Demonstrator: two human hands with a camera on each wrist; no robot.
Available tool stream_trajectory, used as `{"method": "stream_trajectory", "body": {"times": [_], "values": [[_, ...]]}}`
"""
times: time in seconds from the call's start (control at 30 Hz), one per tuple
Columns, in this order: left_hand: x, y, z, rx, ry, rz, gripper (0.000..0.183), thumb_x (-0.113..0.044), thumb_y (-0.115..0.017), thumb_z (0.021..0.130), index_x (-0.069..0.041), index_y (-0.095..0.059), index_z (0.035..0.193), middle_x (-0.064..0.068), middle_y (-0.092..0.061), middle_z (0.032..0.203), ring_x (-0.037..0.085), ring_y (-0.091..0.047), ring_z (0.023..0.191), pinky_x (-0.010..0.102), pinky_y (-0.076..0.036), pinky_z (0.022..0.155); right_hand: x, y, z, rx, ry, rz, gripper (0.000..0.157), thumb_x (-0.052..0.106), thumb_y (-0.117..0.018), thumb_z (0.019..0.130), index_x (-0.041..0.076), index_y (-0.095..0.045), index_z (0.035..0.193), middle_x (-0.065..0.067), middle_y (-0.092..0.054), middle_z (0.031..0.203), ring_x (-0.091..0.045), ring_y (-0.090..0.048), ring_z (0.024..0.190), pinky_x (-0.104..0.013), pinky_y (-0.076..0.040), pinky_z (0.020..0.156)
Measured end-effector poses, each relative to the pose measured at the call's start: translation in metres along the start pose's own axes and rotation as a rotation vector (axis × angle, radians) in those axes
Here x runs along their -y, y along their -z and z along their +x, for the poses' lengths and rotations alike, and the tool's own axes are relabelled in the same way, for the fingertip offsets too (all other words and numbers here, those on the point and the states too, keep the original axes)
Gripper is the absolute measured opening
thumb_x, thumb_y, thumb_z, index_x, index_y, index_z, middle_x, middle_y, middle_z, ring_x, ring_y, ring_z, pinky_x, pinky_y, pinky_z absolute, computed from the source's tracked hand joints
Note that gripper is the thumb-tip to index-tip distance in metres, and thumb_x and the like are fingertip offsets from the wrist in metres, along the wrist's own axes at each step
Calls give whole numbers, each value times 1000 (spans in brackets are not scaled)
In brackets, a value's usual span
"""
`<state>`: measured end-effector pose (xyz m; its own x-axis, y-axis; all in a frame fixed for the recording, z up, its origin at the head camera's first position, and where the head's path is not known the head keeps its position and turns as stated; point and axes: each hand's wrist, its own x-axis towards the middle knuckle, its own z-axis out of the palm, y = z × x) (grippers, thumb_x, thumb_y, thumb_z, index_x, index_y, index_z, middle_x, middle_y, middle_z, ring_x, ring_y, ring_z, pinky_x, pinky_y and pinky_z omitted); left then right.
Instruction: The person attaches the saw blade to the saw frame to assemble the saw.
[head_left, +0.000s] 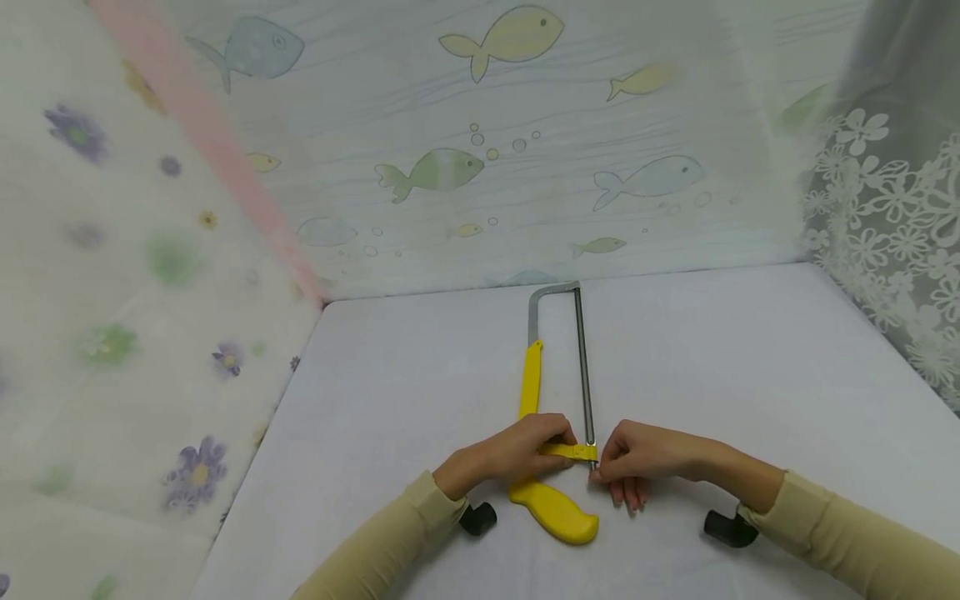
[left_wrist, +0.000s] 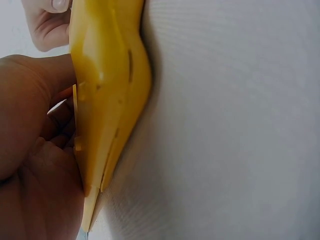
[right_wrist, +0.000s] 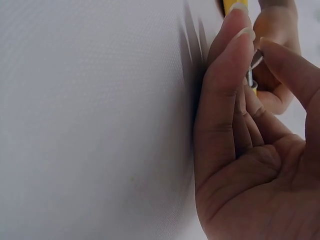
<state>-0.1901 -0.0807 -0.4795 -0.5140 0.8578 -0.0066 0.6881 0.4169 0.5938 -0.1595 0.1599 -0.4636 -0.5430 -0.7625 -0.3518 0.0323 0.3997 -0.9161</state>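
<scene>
A hacksaw (head_left: 557, 514) with a yellow handle and a grey metal bow lies on the white tabletop, its far end pointing away from me. Its dark blade (head_left: 583, 358) runs along the right side. My left hand (head_left: 523, 447) grips the yellow frame just above the handle, thumb and fingers around the part that reaches toward the blade. At the blade's near end, my right hand (head_left: 641, 457) pinches a small metal wing nut (right_wrist: 257, 59) between thumb and index finger, with the other fingers hanging below. In the left wrist view the yellow handle (left_wrist: 110, 65) hides some left fingers.
White cloth covers the table (head_left: 405, 358). A fish-printed curtain (head_left: 360, 125) hangs along the back edge, a flower-printed one (head_left: 127, 400) on the left, and lace (head_left: 892, 225) on the right. Black wrist-worn pieces (head_left: 730, 529) sit under both cuffs.
</scene>
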Motion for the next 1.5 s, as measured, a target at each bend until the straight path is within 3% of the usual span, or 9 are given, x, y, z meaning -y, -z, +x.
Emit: {"method": "stream_trajectory", "body": {"times": [0.27,0.67,1.07,1.5], "values": [[-2,1,-1,0,1,6,15,-24,-63,91,-17,-57,103,-12,-54,97,1,-49,84,10,-41,78,-2,4,-4,35,25,39,19,15,-64,89,-3,-68,84,-19,-65,69,-15,-60,51,-25,-50,48],[-1,0,-1,-2,-5,-2,15,-24,-62,91,-18,-56,104,-13,-54,98,0,-49,86,10,-40,79,-2,1,-2,57,40,78,17,11,-66,87,-6,-67,85,-20,-64,68,-15,-61,51,-24,-50,48],[-1,1,-2,1,-1,-19,14,-22,-62,92,-18,-56,104,-13,-55,98,0,-50,86,11,-41,79,6,-6,2,-8,-51,-10,36,31,-68,85,-1,-68,70,-16,-65,63,-20,-63,50,-26,-49,44],[-2,1,-2,0,-1,-12,14,-22,-62,92,-18,-55,104,-13,-55,97,0,-50,86,10,-41,79,11,-8,2,-29,-55,17,37,30,-66,88,-3,-68,71,-21,-65,65,-18,-63,49,-24,-48,43]]}}
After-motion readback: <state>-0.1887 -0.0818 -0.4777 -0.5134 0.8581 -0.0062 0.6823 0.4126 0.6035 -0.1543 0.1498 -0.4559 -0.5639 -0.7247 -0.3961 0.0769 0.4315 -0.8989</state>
